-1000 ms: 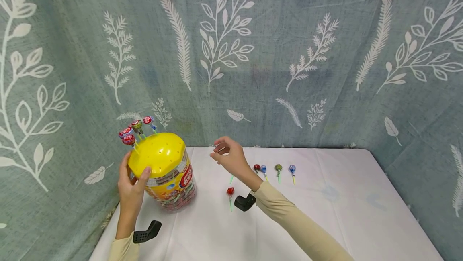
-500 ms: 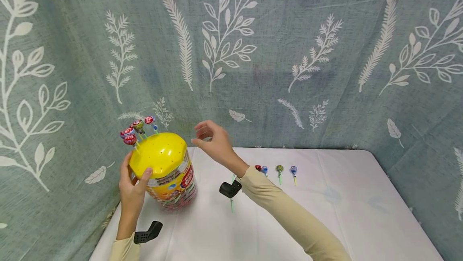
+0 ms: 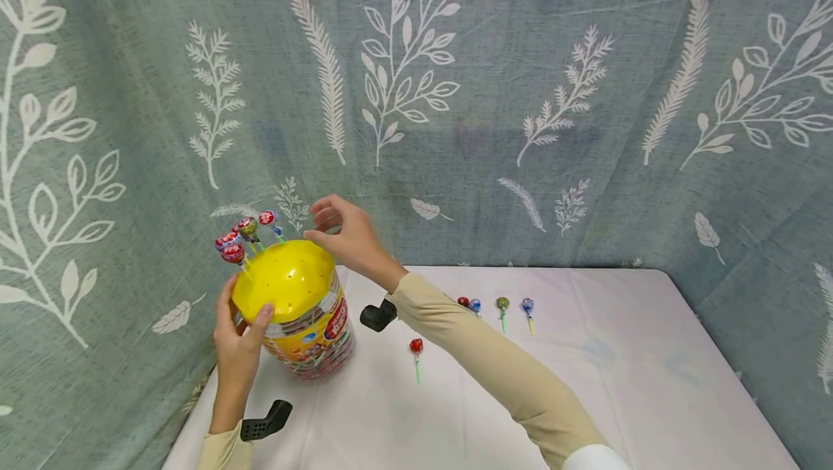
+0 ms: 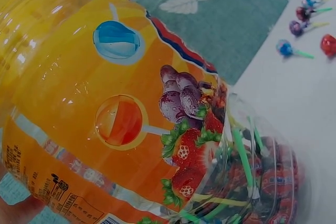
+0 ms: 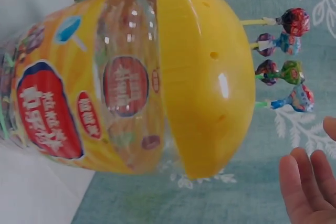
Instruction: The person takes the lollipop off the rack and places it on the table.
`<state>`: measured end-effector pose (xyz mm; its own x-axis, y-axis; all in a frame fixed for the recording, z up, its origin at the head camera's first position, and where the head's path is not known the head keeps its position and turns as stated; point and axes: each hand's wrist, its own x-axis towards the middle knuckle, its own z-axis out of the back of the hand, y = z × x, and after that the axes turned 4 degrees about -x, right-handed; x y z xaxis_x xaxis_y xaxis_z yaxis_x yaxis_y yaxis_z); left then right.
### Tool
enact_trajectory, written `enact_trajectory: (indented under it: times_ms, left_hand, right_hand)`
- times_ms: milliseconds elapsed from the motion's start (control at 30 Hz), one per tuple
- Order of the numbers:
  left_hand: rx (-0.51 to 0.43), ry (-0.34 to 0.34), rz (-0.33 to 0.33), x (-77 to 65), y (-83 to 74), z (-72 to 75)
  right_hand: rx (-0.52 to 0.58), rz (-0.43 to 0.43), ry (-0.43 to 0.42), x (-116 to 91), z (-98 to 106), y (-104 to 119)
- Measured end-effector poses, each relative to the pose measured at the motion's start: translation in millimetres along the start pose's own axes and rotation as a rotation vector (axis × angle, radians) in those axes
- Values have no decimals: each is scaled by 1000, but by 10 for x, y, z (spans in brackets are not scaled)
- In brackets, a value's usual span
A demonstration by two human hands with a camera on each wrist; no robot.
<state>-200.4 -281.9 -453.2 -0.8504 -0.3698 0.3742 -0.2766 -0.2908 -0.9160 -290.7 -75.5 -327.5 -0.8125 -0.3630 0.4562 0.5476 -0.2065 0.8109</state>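
Observation:
A clear plastic candy jar (image 3: 311, 343) with a yellow-orange label stands tilted on the left of the table. My left hand (image 3: 237, 343) grips it at the yellow domed lid (image 3: 293, 282), thumb over the front edge. Small holes dot this lid, and several wrapped lollipops (image 3: 233, 253) stand upright by their sticks along its far left side. My right hand (image 3: 351, 238) hovers at the lid's far right edge, fingers loosely bent. Nothing shows between its fingers (image 5: 302, 174) and thumb in the right wrist view. Through the jar's wall, more lollipops (image 4: 275, 182) show inside.
A red lollipop (image 3: 416, 345) lies on the white tablecloth (image 3: 390, 419) right of the jar. Farther back lie more, among them a green one (image 3: 502, 304) and a blue one (image 3: 527, 305). A leaf-patterned curtain (image 3: 455, 108) hangs behind the table.
My right hand has moved left, from above the tablecloth to the jar's lid. The left hand and the jar have stayed in place.

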Motion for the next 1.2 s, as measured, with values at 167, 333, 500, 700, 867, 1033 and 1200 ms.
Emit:
enact_trajectory:
  times_ms: [167,333,500,700,867,1033,1200]
  left_hand:
    - [0,-4,-7,-13,12,27]
    - [3,4,0,-13,10,10]
    - [0,1,7,-20,13,-19]
    - [-3,7,-3,-30,29,-16]
    - [-5,15,-12,-21,32,-2]
    - [4,18,-2,-16,15,1]
    - [13,32,-6,9,-9,27]
  right_hand:
    - [-36,-3,9,150,-195,14]
    - [-26,-16,31,258,-367,16]
    - [-38,27,121,328,-519,23]
    - [-51,96,50,329,-622,9]
    - [-51,118,-13,334,-645,-17]
    - [-37,123,-42,346,-636,-13]
    - [-21,127,-84,390,-569,72]
